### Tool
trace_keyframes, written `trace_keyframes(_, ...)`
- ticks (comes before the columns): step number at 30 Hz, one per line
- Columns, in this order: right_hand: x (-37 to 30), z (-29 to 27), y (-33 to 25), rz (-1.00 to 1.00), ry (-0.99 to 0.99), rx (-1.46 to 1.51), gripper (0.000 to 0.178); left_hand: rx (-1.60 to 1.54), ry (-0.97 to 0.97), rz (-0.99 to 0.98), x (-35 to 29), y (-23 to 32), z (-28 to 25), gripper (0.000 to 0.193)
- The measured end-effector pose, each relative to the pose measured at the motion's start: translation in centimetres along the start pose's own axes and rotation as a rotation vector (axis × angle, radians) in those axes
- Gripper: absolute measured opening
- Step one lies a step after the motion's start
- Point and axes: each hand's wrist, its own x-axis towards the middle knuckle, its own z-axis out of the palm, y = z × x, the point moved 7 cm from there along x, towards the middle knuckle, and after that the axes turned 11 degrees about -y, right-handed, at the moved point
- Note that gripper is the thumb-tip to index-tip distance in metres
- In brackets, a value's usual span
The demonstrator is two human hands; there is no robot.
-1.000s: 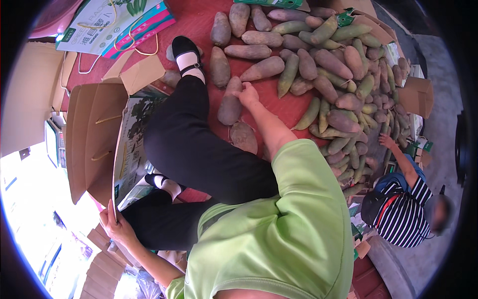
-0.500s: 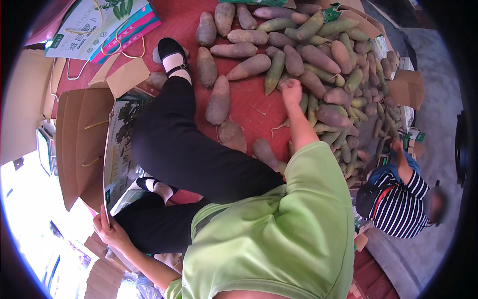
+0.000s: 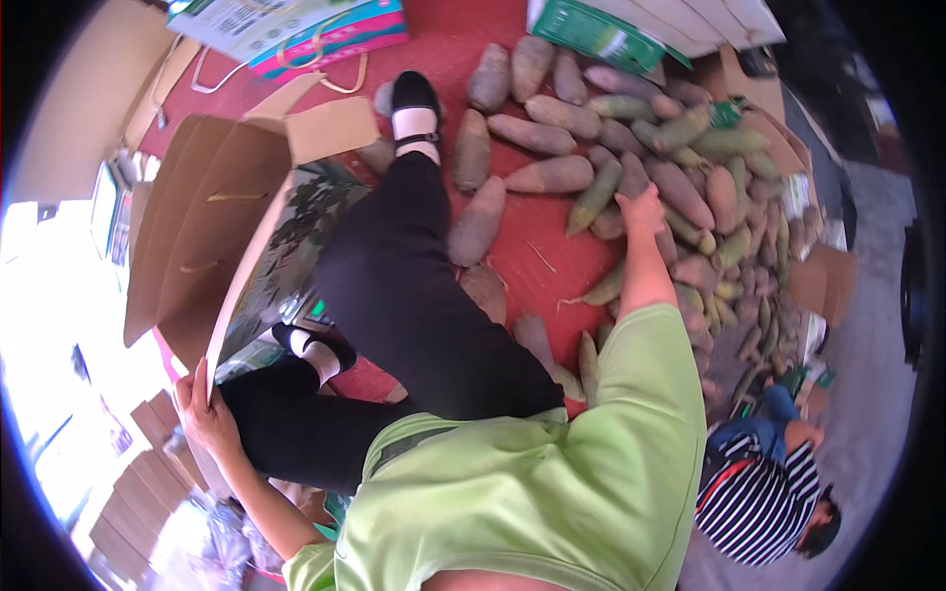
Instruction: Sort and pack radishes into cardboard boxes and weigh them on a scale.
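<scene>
You are picking at the pile of root vegetables [image 3: 727,202], it seems: your right hand [image 3: 642,211] is resting bent fingers on the near end of a purplish root vegetable [image 3: 633,174], which is lying at the pile's left edge; whether those fingers are closing fully around it, I cannot tell. Your left hand [image 3: 207,414] is pinching the near edge of an open cardboard carton [image 3: 192,231] on the left, probably steadying it. The next move is likely calling for a firm wrap around that root's body, working it free of its neighbours before any lift. Below, a red surface [image 3: 527,268] is showing between the pile and your black-trousered leg [image 3: 384,251], where loose roots [image 3: 478,222] are lying. Far left, a printed paper bag [image 3: 340,47] is resting; a green box [image 3: 599,37] is lying beyond the roots. Bright light is flooding the left, while a person [image 3: 759,504] in stripes is sitting or crouching near right, beside the grey floor [image 3: 877,251].
</scene>
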Motion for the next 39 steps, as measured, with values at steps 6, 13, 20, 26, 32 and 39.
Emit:
trace_keyframes(6,-1.0,-0.7,-0.6,0.036,-0.020,0.073,0.083,-0.001,-0.015,-0.059,0.0,-0.4,0.0,0.042)
trace_keyframes(13,4.9,5.8,5.8,-0.231,-0.063,0.763,0.071,0.028,-0.011,-0.059,0.7,0.9,-0.8,0.040)
trace_keyframes(20,-2.7,7.1,6.3,0.087,-0.430,1.172,0.057,0.018,0.016,0.010,0.2,0.7,-1.3,0.038)
trace_keyframes(26,-8.7,1.0,-1.0,-0.289,-0.567,1.206,0.059,0.021,0.036,0.046,-0.3,0.2,-1.5,0.038)
trace_keyframes(32,-22.3,-12.2,-14.8,-0.952,-0.639,0.980,0.069,-0.003,0.074,0.091,-0.9,-0.3,-1.6,0.037)
trace_keyframes(39,-40.6,-17.7,-27.6,-1.512,-0.855,0.420,0.069,-0.007,0.115,0.095,-1.5,-0.5,-2.0,0.032)
